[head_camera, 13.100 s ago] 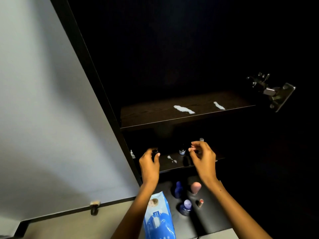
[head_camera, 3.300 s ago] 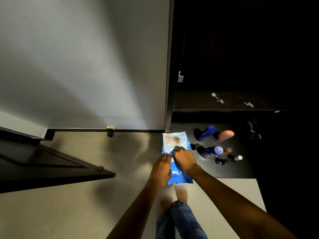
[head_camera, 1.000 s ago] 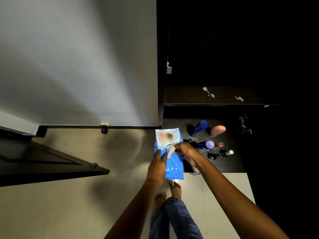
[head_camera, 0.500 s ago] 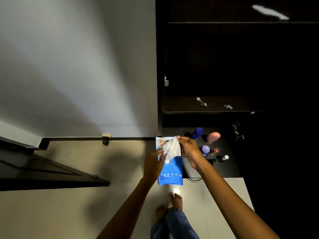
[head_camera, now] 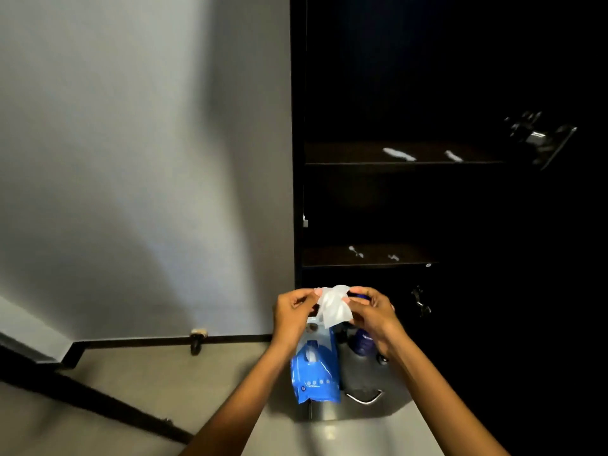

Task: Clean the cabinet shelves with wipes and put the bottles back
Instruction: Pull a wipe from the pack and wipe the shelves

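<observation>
Left hand (head_camera: 291,315) and right hand (head_camera: 373,312) pinch a white wipe (head_camera: 333,307) above the blue pack (head_camera: 316,370); 2 shelves (head_camera: 368,258) show white smears.

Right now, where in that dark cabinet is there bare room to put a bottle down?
The upper dark shelf is bare left of its white smears. The lower dark shelf has a narrower bare strip left of its smaller white smudges. The floor beneath, by the dark blue bottle, looks crowded, half hidden by hands.

Single head cam, looks fwd/down, close above hands, faces cabinet (head_camera: 394,159)
</observation>
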